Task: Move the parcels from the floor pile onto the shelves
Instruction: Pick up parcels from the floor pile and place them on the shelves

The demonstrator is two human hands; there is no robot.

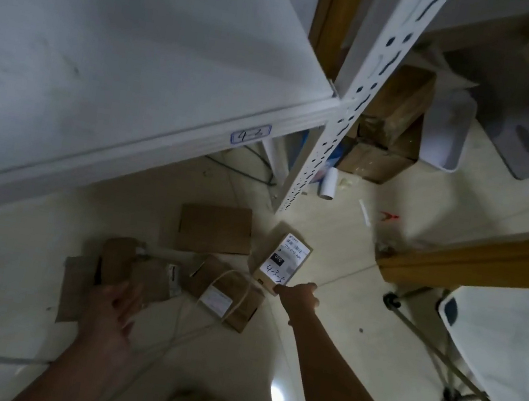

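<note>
Hovering over the floor pile, our left hand (115, 310) spreads its fingers (134, 294) loosely open above the brown parcels (141, 271), gripping nothing. Rightward, our right hand (298, 297) pinches the near end of a small labelled parcel (282, 262) marked 4-3-5, beside the shelf post (345, 119). The white shelf (108, 37) above is tagged 4-2.

parcels (212, 261) on floor (322, 331), shelf (106, 54) above
</note>
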